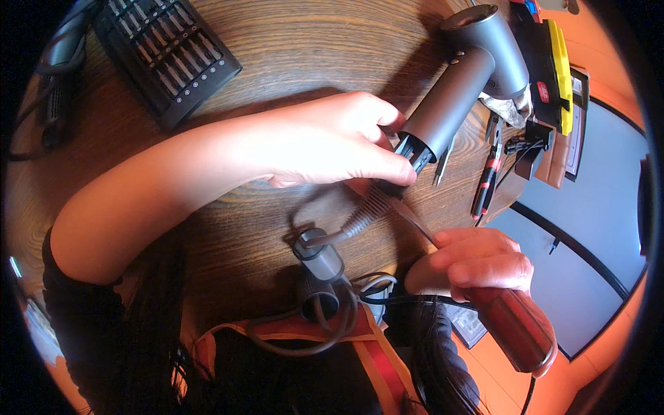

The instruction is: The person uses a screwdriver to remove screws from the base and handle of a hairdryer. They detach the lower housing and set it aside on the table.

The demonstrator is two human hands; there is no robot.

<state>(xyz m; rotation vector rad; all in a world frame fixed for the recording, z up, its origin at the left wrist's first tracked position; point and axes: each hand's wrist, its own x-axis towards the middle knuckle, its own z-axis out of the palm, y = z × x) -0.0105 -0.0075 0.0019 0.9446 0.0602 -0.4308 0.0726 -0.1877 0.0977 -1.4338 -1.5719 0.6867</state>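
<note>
A dark grey hair dryer (453, 93) lies on the table, the lower end of its handle uncovered with black inner parts showing. My left hand (346, 138) is closed around those inner parts, thumb against them just below the handle tube. From there the ribbed grey cord sleeve (365, 213) leads down to a grey cylindrical piece (319, 256) threaded on the cord. My right hand (481, 263) grips a tool with a thick red handle (515, 328). The tool's thin metal shaft (415, 225) reaches toward the cord end by my left fingers; its tip is hard to make out.
A black case of screwdriver bits (166, 59) sits at the far left, beside a dark cable (55, 90). Red-and-black pliers (488, 176), tweezers (446, 159) and a yellow-and-black case (559, 76) lie on the right. A looped grey cord (304, 351) hangs near my lap.
</note>
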